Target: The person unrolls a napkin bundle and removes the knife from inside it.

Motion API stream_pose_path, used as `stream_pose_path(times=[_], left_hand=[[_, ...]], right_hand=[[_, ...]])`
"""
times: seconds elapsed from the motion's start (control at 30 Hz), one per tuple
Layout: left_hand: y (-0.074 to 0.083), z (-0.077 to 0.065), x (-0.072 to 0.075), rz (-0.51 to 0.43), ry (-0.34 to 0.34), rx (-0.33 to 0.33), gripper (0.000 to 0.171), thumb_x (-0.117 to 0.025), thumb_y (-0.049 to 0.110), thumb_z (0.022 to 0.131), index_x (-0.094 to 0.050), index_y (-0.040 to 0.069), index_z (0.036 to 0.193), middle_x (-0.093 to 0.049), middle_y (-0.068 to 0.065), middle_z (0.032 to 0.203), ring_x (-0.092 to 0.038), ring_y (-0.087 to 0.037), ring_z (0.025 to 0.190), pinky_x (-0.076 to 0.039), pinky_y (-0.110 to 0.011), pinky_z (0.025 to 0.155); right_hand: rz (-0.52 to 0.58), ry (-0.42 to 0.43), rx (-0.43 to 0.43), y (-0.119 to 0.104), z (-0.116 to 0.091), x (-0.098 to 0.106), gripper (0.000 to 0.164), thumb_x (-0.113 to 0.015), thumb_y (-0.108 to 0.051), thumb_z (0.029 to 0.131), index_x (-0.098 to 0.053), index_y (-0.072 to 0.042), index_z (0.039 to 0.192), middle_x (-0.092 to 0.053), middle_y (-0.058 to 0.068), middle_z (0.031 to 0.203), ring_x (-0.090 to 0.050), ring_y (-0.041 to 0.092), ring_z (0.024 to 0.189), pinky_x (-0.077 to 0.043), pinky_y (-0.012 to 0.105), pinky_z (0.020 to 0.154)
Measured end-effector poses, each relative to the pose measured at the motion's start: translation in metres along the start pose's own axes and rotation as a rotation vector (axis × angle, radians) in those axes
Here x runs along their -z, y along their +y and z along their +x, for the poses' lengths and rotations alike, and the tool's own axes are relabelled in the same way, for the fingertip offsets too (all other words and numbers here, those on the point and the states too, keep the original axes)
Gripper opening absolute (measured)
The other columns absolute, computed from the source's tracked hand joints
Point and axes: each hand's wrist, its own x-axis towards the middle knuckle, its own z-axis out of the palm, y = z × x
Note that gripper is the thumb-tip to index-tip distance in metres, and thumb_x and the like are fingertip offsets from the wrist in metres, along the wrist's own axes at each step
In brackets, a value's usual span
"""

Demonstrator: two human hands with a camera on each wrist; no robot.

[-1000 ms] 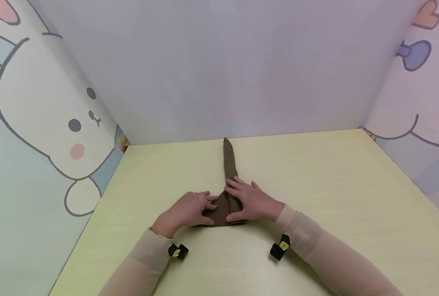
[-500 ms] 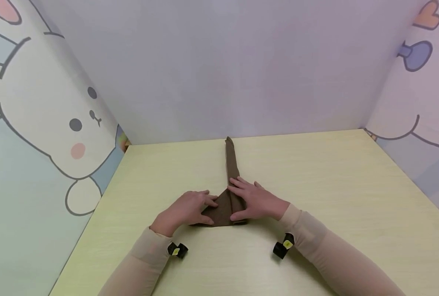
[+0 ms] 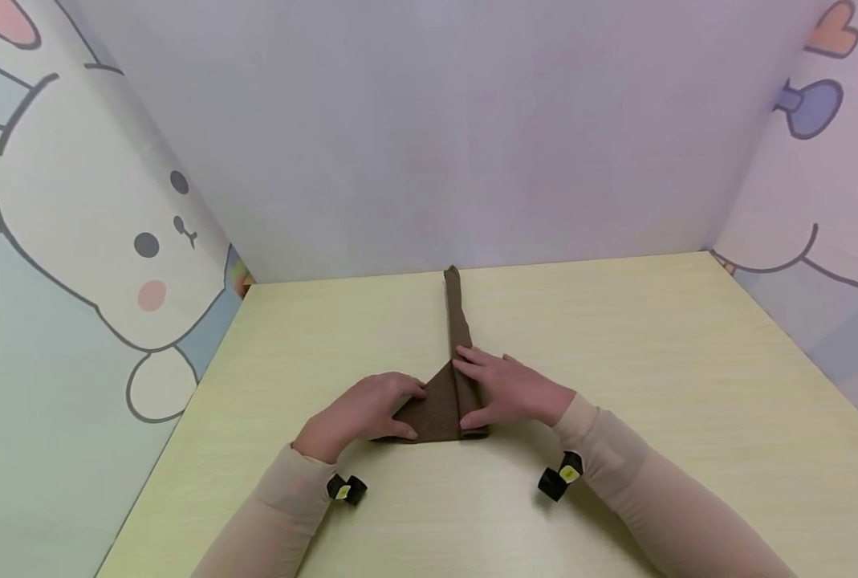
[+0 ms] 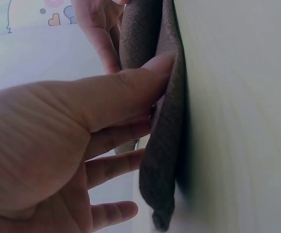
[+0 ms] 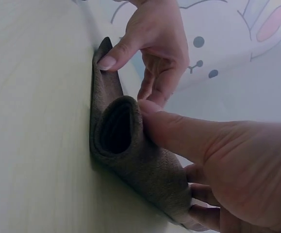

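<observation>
A brown cloth (image 3: 432, 413) lies on the table, a flat triangular part on the left and a long roll (image 3: 457, 313) reaching toward the back edge. My left hand (image 3: 362, 409) presses the flat part with thumb and fingertips, fingers mostly straight in the left wrist view. On the near part of the roll rests my right hand (image 3: 517, 391), its thumb at the near end and its fingers spread farther along. The right wrist view shows the roll's open end (image 5: 117, 127), with layers wound inside and a hollow middle. My right palm stands off the cloth.
The pale yellow table (image 3: 616, 321) extends around the cloth. Behind it rises a plain pale wall (image 3: 429, 144), and printed cartoon panels (image 3: 111, 265) flank both sides. A small black camera (image 3: 347, 490) sits on each wrist.
My right hand and the roll have shifted slightly to the right, and more flat cloth shows between my hands. The left hand has stayed nearly in place.
</observation>
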Motion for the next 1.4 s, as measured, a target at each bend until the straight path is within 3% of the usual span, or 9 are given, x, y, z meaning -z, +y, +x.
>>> stream_pose_path(times=[0.4,0.7,1.07,1.2,1.4], left_hand=[[0.003,0.0,0.001,-0.003,-0.005,-0.022,0.052,-0.081,0.033,0.079,-0.065,0.008,0.122,-0.055,-0.002,0.126,-0.051,-0.018,0.118,-0.043,-0.035,0.098],[0.008,-0.002,0.0,0.015,-0.03,-0.053,0.051,-0.079,0.025,0.082,-0.063,0.008,0.127,-0.043,-0.005,0.146,-0.042,-0.021,0.133,-0.039,-0.036,0.104],[0.016,-0.001,0.001,0.01,-0.07,-0.034,0.048,-0.072,0.022,0.088,-0.059,0.01,0.133,-0.047,-0.004,0.144,-0.043,-0.021,0.132,-0.038,-0.037,0.105],[0.019,0.0,-0.001,-0.005,-0.038,-0.022,0.045,-0.067,0.028,0.092,-0.059,0.009,0.132,-0.049,-0.004,0.142,-0.044,-0.021,0.132,-0.038,-0.037,0.105],[0.025,0.007,-0.005,-0.022,0.019,-0.041,0.052,-0.063,0.035,0.094,-0.055,0.006,0.136,-0.046,-0.008,0.144,-0.043,-0.022,0.133,-0.038,-0.039,0.105]], right_hand=[[0.05,-0.052,-0.019,0.004,-0.008,0.019,0.094,-0.077,-0.047,0.079,-0.033,-0.003,0.149,-0.022,0.014,0.157,-0.032,0.033,0.139,-0.035,0.043,0.107],[0.072,-0.084,-0.024,0.011,-0.014,0.028,0.092,-0.078,-0.045,0.078,-0.036,-0.001,0.148,-0.025,0.015,0.156,-0.033,0.033,0.138,-0.035,0.044,0.106],[0.09,-0.106,-0.036,0.013,-0.014,0.03,0.089,-0.072,-0.049,0.083,-0.034,-0.004,0.149,-0.023,0.014,0.157,-0.031,0.032,0.139,-0.034,0.044,0.107],[0.097,-0.06,-0.024,0.015,-0.011,0.029,0.083,-0.066,-0.049,0.088,-0.035,-0.003,0.149,-0.023,0.015,0.157,-0.032,0.031,0.139,-0.034,0.044,0.107],[0.128,0.098,0.023,0.019,-0.004,0.019,0.078,-0.066,-0.046,0.089,-0.037,-0.002,0.147,-0.025,0.016,0.156,-0.033,0.032,0.139,-0.035,0.045,0.107]])
